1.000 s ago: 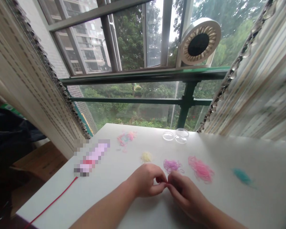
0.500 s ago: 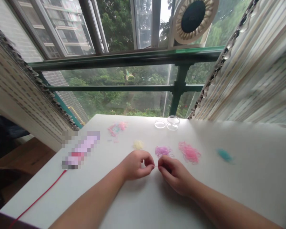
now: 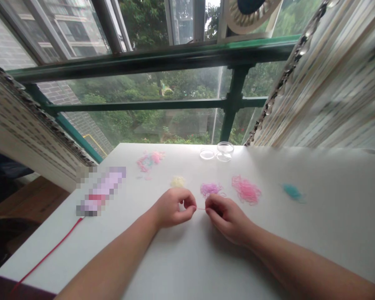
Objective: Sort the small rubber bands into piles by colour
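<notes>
My left hand (image 3: 176, 208) and my right hand (image 3: 226, 216) face each other over the white table (image 3: 171, 266). Thumb and forefinger of each are pinched on one end of a thin pink rubber band (image 3: 201, 208), which runs straight across the small gap between them. Just beyond my fingers lies a pile of purple rubber bands (image 3: 211, 189). Right of it is a larger pink pile (image 3: 246, 190), and a pale yellow pile (image 3: 178, 181) lies behind my left hand.
A small teal pile (image 3: 292, 191) lies to the right. A mixed pink and teal pile (image 3: 148, 161) is at the back left. Two clear round containers (image 3: 225, 152) stand at the back edge. A blurred-out purple object (image 3: 103, 191) with a red cord (image 3: 50, 253) lies at left.
My hands have drawn slightly apart, so more of the pink rubber band shows between them. The view has tilted down a little.
</notes>
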Demonstrator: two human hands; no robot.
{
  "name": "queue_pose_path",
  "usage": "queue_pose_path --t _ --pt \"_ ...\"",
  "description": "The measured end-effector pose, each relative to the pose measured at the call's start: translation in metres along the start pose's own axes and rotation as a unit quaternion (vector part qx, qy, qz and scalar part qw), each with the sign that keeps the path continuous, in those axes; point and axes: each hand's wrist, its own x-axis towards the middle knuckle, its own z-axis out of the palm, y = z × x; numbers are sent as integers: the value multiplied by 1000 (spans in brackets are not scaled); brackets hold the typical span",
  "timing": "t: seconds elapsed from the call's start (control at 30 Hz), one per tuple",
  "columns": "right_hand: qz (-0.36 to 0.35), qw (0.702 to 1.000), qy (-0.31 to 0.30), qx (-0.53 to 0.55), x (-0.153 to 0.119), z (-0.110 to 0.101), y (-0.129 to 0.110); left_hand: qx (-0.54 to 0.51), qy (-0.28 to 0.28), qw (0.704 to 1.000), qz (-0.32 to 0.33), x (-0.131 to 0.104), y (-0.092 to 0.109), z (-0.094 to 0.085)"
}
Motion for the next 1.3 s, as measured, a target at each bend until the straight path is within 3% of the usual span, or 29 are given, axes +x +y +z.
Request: queue_pose_path --t 0.13,0.33,0.73,0.93,1.3 --pt "5 1000 -1 12 1 0 0 8 11 1000 -8 -1 -1 -3" --pt "-6 1000 -7 -3 1 0 -2 -22 -32 999 6 1 3 1" --pt "-2 1000 -8 -11 2 -1 -4 -5 -9 1000 -10 0 1 -2" --pt "1 1000 -11 4 1 -1 -5 -21 -42 999 -2 1 2 1" --pt "10 1000 -20 -13 1 0 -4 -11 -42 999 -18 0 0 2"
